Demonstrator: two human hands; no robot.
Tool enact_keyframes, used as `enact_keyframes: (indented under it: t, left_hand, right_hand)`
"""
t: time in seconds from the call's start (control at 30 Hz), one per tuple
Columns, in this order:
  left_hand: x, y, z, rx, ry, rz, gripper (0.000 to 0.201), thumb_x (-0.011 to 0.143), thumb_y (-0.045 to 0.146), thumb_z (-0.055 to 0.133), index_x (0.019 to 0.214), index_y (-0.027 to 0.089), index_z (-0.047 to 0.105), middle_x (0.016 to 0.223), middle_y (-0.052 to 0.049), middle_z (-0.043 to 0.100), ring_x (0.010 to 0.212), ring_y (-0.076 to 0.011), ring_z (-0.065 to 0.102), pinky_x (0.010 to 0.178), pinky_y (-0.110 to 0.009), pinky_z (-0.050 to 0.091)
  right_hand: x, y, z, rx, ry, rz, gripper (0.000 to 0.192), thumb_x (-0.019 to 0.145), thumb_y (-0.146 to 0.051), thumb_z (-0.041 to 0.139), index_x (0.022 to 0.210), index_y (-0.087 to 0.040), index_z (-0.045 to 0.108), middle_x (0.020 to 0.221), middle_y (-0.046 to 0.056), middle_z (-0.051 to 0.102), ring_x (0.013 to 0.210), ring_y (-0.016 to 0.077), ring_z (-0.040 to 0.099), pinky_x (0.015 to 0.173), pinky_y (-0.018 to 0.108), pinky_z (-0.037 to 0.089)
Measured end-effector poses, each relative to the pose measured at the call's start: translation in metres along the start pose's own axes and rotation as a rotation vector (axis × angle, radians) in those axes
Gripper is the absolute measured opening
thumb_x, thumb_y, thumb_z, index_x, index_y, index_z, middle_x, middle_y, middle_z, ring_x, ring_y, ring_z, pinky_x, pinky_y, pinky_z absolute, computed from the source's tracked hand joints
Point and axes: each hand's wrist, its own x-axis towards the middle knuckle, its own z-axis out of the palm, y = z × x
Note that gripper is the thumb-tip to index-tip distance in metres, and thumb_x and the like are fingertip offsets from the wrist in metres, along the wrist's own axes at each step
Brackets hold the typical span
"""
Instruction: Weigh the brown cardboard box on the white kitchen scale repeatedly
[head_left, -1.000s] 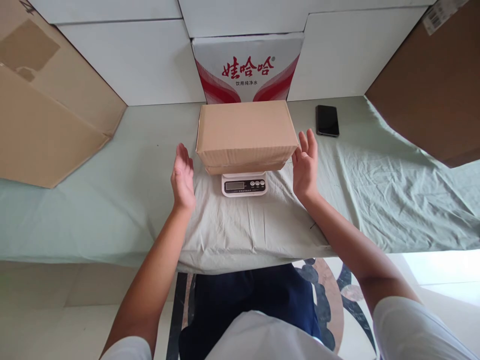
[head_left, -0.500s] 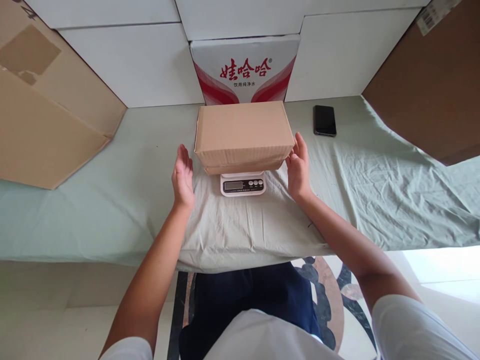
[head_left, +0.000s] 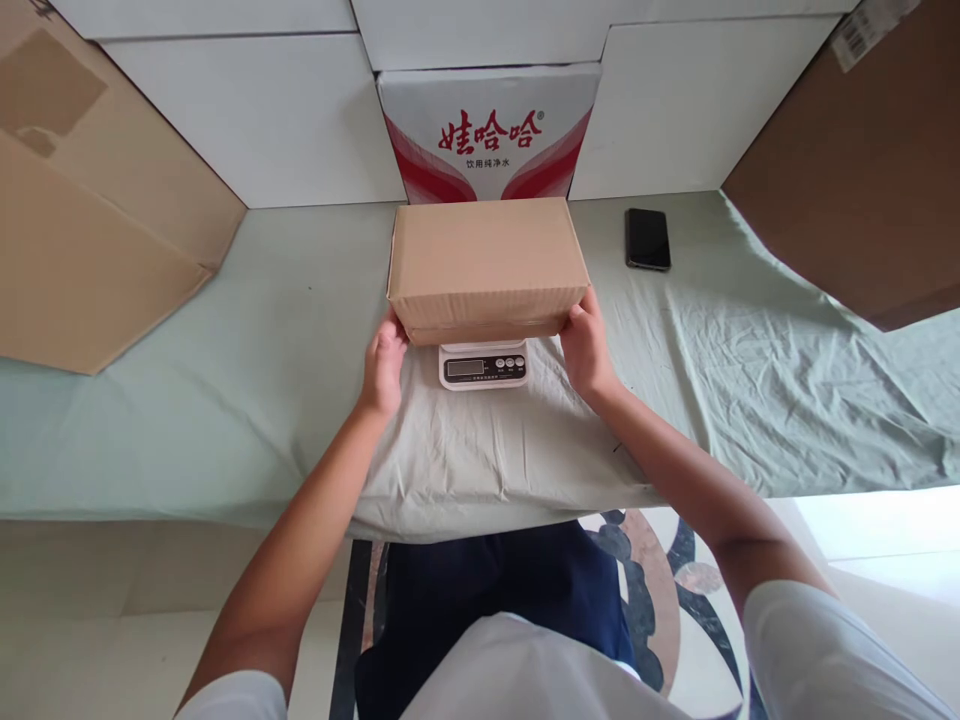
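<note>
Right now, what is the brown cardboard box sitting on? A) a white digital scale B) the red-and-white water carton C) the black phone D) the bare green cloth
A: the cardboard box rests on the white digital scale, whose display and buttons stick out under the box's near edge, with the left hand and right hand at the box's lower corners; the phone lies apart to the right on the green cloth.

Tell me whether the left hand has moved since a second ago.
Yes. The left hand has moved right, toward the scale, and now touches the lower left corner of the cardboard box that sits on it.
</note>
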Motion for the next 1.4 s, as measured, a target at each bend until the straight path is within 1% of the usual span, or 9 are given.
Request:
enact_keyframes:
  t: [0.1, 0.23, 0.37, 0.47, 0.7, 1.0, 1.13, 1.27, 1.4]
  left_hand:
    - [0.016, 0.01, 0.002, -0.016, -0.05, 0.051, 0.07, 0.093, 0.081, 0.045, 0.142, 0.036, 0.064, 0.158, -0.007, 0.06, 0.155, -0.0316, 0.048, 0.132, -0.051, 0.033]
    - [0.068, 0.009, -0.001, -0.036, 0.008, 0.2, 0.064, 0.092, 0.081, 0.048, 0.135, 0.037, 0.065, 0.148, -0.005, 0.065, 0.148, -0.028, 0.055, 0.129, -0.049, 0.037]
    - [0.127, -0.023, 0.002, -0.05, 0.156, 0.162, 0.072, 0.086, 0.087, 0.051, 0.131, 0.033, 0.063, 0.146, -0.007, 0.065, 0.148, -0.0273, 0.055, 0.126, -0.046, 0.042]
    - [0.152, -0.056, 0.005, -0.055, 0.209, 0.055, 0.086, 0.077, 0.094, 0.052, 0.13, 0.028, 0.063, 0.153, -0.011, 0.061, 0.153, -0.0299, 0.049, 0.126, -0.044, 0.042]
    - [0.156, -0.095, -0.003, -0.036, 0.219, -0.1, 0.103, 0.072, 0.1, 0.046, 0.143, 0.027, 0.058, 0.165, -0.013, 0.052, 0.159, -0.0294, 0.042, 0.13, -0.043, 0.036]
    - [0.159, -0.098, -0.003, -0.053, 0.185, -0.146, 0.1, 0.074, 0.099, 0.048, 0.144, 0.028, 0.057, 0.164, -0.012, 0.053, 0.158, -0.0272, 0.044, 0.133, -0.043, 0.03]
    - [0.161, -0.095, -0.009, -0.024, 0.179, -0.144, 0.106, 0.078, 0.098, 0.041, 0.154, 0.026, 0.048, 0.171, -0.012, 0.043, 0.163, -0.0271, 0.036, 0.134, -0.043, 0.029]
    - [0.163, -0.085, -0.037, 0.037, 0.245, -0.189, 0.097, 0.09, 0.091, 0.022, 0.166, 0.03, 0.029, 0.182, -0.004, 0.019, 0.169, -0.0218, 0.013, 0.139, -0.042, 0.016]
    - [0.162, -0.077, -0.074, 0.083, 0.252, -0.188, 0.097, 0.092, 0.087, 0.005, 0.169, 0.03, 0.024, 0.182, 0.001, 0.013, 0.169, -0.0242, 0.0, 0.14, -0.046, 0.007]
  right_hand:
    - [0.018, -0.005, 0.004, 0.021, 0.024, -0.042, 0.065, 0.087, -0.069, 0.055, 0.147, -0.046, 0.049, 0.158, -0.005, 0.055, 0.155, 0.0329, 0.043, 0.132, 0.061, 0.037]
    - [0.07, -0.013, 0.01, -0.025, 0.049, -0.16, 0.07, 0.085, -0.076, 0.054, 0.147, -0.045, 0.047, 0.153, -0.005, 0.056, 0.156, 0.0329, 0.041, 0.133, 0.06, 0.035]
    - [0.123, -0.008, 0.021, -0.021, 0.099, -0.182, 0.072, 0.086, -0.081, 0.051, 0.147, -0.044, 0.045, 0.154, -0.003, 0.055, 0.156, 0.0312, 0.042, 0.136, 0.055, 0.032]
    - [0.139, 0.012, 0.03, -0.013, 0.146, -0.118, 0.073, 0.088, -0.081, 0.045, 0.148, -0.038, 0.044, 0.152, 0.002, 0.056, 0.155, 0.0313, 0.043, 0.136, 0.055, 0.031]
    - [0.133, 0.062, 0.032, -0.01, 0.194, 0.005, 0.082, 0.081, -0.081, 0.053, 0.146, -0.032, 0.042, 0.156, 0.004, 0.054, 0.156, 0.0294, 0.042, 0.139, 0.052, 0.028]
    - [0.13, 0.061, 0.03, 0.015, 0.195, 0.052, 0.065, 0.082, -0.069, 0.055, 0.135, -0.031, 0.047, 0.151, 0.005, 0.056, 0.15, 0.0272, 0.047, 0.137, 0.05, 0.03]
    - [0.137, 0.066, 0.026, 0.066, 0.197, 0.068, 0.068, 0.084, -0.066, 0.057, 0.139, -0.028, 0.045, 0.16, 0.006, 0.051, 0.156, 0.0252, 0.042, 0.137, 0.049, 0.029]
    - [0.156, 0.079, -0.005, 0.101, 0.313, 0.113, 0.082, 0.085, -0.073, 0.051, 0.154, -0.033, 0.033, 0.175, 0.002, 0.033, 0.167, 0.0215, 0.027, 0.139, 0.053, 0.018]
    - [0.173, 0.092, -0.056, 0.076, 0.356, 0.062, 0.084, 0.083, -0.081, 0.037, 0.154, -0.036, 0.04, 0.171, 0.003, 0.034, 0.169, 0.0297, 0.025, 0.133, 0.068, 0.02]
